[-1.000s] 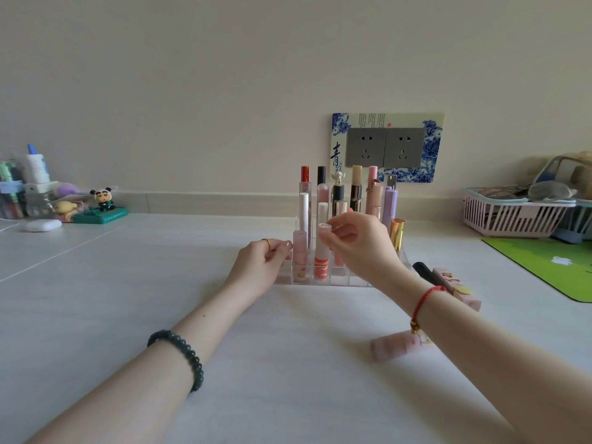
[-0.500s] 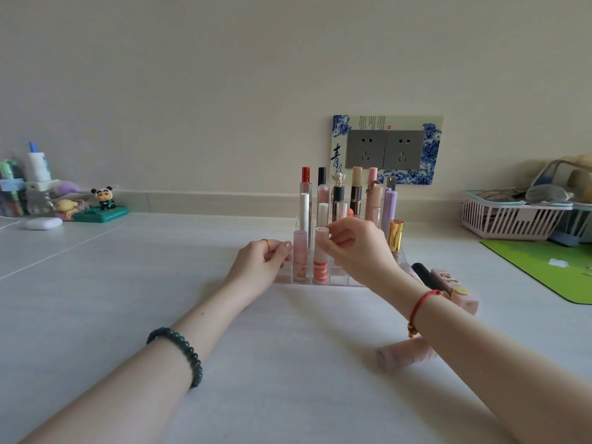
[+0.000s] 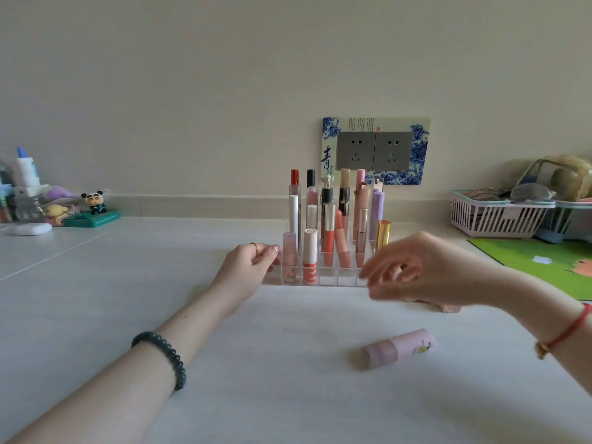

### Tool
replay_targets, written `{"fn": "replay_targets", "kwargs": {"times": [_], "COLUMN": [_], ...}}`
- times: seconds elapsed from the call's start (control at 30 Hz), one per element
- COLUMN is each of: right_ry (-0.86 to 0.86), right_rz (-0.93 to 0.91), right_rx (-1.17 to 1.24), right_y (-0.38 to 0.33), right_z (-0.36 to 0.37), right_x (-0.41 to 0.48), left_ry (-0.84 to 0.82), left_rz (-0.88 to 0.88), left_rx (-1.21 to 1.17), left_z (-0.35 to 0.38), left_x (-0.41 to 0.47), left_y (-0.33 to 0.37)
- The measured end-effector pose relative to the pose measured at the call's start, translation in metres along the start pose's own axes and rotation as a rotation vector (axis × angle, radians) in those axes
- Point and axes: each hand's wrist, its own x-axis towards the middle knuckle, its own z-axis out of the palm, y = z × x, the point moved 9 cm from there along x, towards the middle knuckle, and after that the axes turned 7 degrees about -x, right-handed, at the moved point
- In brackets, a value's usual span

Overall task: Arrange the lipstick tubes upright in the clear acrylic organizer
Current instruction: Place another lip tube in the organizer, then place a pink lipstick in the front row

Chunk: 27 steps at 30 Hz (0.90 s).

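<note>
Pale tabletop: your left hand pinches the organizer, your right hand hangs loose and empty, so the tube lying below it looks next.

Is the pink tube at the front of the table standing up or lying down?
Lying down. The pink tube rests on its side on the table, outside the clear organizer.

On the blue-and-white decorative plate around the wall sockets, far in the scene, we can read one large blue Chinese character, 青, on its left side. The smaller characters below it and the thin text columns at its top are too small for us to read. The white lettering on the green figurine base, far left, is also not legible.
</note>
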Motion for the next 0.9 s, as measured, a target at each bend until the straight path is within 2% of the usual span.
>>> {"fn": "replay_targets", "kwargs": {"times": [0.17, 0.43, 0.53, 0.63, 0.8, 0.9], "right_ry": [-0.238, -0.208, -0.097, 0.059, 0.475, 0.613], "right_rz": [0.021, 0.011, -0.045, -0.082, -0.013, 0.108], "right_rx": [-0.093, -0.251, -0.214, -0.003, 0.214, 0.242], "right_y": [0.012, 0.013, 0.007, -0.002, 0.006, 0.023], "right_z": [0.027, 0.039, 0.028, 0.008, -0.033, -0.034], "right_x": [-0.028, -0.028, -0.020, -0.007, 0.023, 0.041], "left_ry": [-0.003, -0.040, -0.039, -0.033, -0.061, -0.104], "left_rz": [-0.012, -0.026, -0.029, -0.029, -0.023, -0.058], "left_rx": [0.007, 0.002, -0.003, -0.012, 0.020, -0.004], "left_z": [0.000, 0.002, 0.003, 0.002, 0.005, 0.007], "left_x": [0.002, 0.001, 0.002, 0.002, 0.002, 0.001], "left_y": [-0.004, -0.007, -0.007, -0.008, -0.006, -0.007]}}
